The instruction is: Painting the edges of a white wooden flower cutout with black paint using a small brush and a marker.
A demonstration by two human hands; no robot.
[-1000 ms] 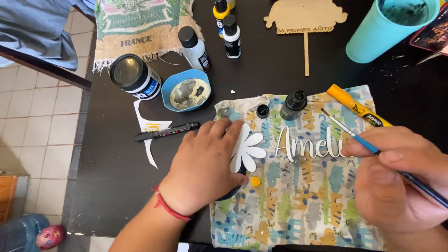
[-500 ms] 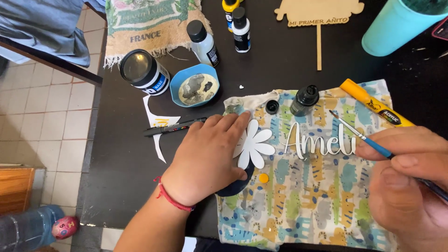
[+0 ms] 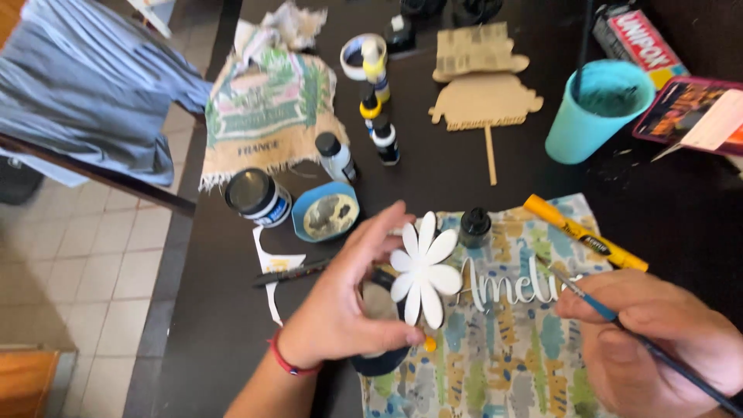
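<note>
Pinched between thumb and fingers, the white daisy cut-out [image 3: 423, 277] sits lifted in the left hand [image 3: 340, 313], just above the patterned cloth [image 3: 495, 364] at the near edge of the dark table [image 3: 433, 166]. Thumb is below, near a small yellow blob [image 3: 429, 344]; fingers curl in from the petals' left. Behind the flower there's a dark round lid or pot [image 3: 379, 329], though it's partly hidden, so I can't say whether the hand grips that too.

Over on the right hand [image 3: 658, 348], fingers are closed around a thin blue-handled paintbrush [image 3: 611, 317], bristles aimed toward the white script lettering [image 3: 515, 285] lying on the cloth beside the daisy.

That daisy looks flat, thin and light, probably stiff sheet with narrow petals that could snap or bend. Best held at the centre or by the petal edges, lightly, keeping off any wet paint.

Around it: a yellow marker [image 3: 584, 242] just beyond the lettering, a small black-capped bottle [image 3: 474, 226], a blue dish [image 3: 325, 213], a black-lidded jar [image 3: 258, 197], a teal cup [image 3: 594, 111] and a wooden cut-out on a stick [image 3: 484, 104] farther back.
</note>
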